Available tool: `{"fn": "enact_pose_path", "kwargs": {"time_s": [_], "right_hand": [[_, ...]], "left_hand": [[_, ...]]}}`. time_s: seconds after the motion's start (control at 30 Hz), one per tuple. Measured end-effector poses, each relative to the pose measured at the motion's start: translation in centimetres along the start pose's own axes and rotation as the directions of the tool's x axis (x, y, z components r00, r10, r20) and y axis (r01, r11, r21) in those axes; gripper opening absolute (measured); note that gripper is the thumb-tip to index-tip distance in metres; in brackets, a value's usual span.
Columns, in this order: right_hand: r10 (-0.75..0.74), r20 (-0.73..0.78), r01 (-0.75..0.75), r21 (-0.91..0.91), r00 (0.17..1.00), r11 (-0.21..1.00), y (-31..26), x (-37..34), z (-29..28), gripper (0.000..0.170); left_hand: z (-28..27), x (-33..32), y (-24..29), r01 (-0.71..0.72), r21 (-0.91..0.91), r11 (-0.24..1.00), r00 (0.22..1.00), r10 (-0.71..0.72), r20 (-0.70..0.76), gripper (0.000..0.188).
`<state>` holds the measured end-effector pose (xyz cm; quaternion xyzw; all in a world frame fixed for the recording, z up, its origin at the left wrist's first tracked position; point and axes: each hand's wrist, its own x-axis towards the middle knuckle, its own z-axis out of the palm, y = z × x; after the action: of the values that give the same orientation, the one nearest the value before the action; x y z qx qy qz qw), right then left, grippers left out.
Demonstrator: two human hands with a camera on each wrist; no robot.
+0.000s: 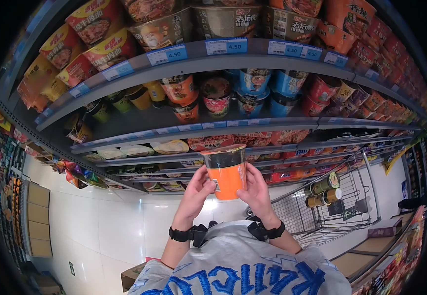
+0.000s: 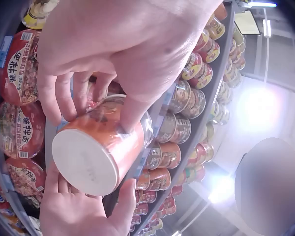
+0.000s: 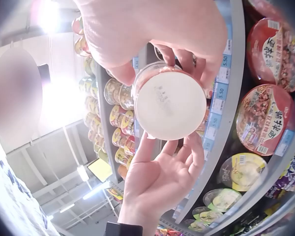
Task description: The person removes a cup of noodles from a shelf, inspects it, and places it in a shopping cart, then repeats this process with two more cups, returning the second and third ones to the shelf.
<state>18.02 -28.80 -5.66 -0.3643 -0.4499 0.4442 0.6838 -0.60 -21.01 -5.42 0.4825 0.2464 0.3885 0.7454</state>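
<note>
Orange noodle cup held in both hands before the shelves

The cup (image 1: 227, 179) is off the shelf, held out in front of the person, with its dark band and lid end away from the body. Its lid looks in place, and its white base faces both wrist cameras, bearing small marks too blurred to read. Noodle cups lie in the cart (image 1: 292, 211) at the right, so some picking seems done; this one is neither in the cart nor back among the stock, so where it goes seems unsettled.

The left hand (image 1: 197, 191) grips one side, thumb on the near wall and fingers round the far side. The right hand (image 1: 257, 189) holds the opposite side, its thumb near the base. Both hands are spread only about as wide as the cup. How firmly they press, I cannot tell. The shelf (image 1: 262, 63) of noodles stands beyond.
</note>
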Motion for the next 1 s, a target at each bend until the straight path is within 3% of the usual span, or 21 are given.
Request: {"fn": "enact_pose_path", "kwargs": {"time_s": [0.1,0.17,0.2,0.27,0.37,0.47,0.6,0.67,0.8,0.87,1.0], "right_hand": [[0.060,0.033,-0.063,0.110,0.998,0.992,0.3,-0.2,-0.3,0.074],[0.018,0.043,-0.006,-0.255,0.999,0.967,1.1,-0.2,-1.3,0.070],[0.018,0.043,-0.007,-0.255,0.999,0.967,1.1,-0.1,-1.3,0.070],[0.032,-0.032,-0.037,-0.142,0.999,0.989,1.0,0.1,-1.1,0.066],[0.074,-0.022,-0.075,-0.034,0.997,0.997,0.6,0.4,-1.1,0.066],[0.086,-0.030,-0.085,0.022,0.996,0.996,0.1,0.3,-0.6,0.068],[0.125,0.020,-0.125,0.039,0.992,0.991,0.5,0.1,-0.7,0.071],[0.127,0.057,-0.129,0.024,0.990,0.991,1.1,0.0,-1.1,0.072],[0.161,0.087,-0.166,0.047,0.983,0.985,0.7,0.0,-1.4,0.077],[0.059,0.083,-0.056,-0.041,0.995,0.998,0.3,0.2,-1.4,0.076],[0.047,0.067,-0.049,0.023,0.997,0.999,0.5,-0.1,-1.3,0.061]], "left_hand": [[0.4,0.0,-0.2,0.031,-0.108,0.994,0.999,-0.026,0.043,0.057],[0.1,0.0,-0.3,0.080,-0.119,0.990,0.996,-0.077,0.035,0.055],[0.2,0.0,-0.3,0.081,-0.119,0.990,0.996,-0.077,0.035,0.055],[0.2,0.2,-0.2,0.122,-0.153,0.981,0.981,-0.142,-0.130,0.052],[0.4,0.1,0.6,0.061,-0.099,0.993,0.986,-0.076,-0.147,0.052],[0.1,-0.1,0.6,0.014,-0.006,1.000,0.995,-0.014,-0.097,0.055],[0.4,-0.5,0.3,0.011,-0.040,0.999,0.998,-0.013,-0.061,0.060],[0.6,-0.7,0.4,0.083,-0.097,0.992,0.995,-0.088,-0.047,0.062],[0.5,-0.9,0.6,0.056,-0.038,0.998,0.998,-0.056,-0.014,0.066],[0.8,-1.0,1.2,-0.035,-0.002,0.999,0.999,0.035,0.015,0.070],[0.4,-1.1,0.4,-0.105,-0.001,0.994,0.994,0.105,0.011,0.074]]}}
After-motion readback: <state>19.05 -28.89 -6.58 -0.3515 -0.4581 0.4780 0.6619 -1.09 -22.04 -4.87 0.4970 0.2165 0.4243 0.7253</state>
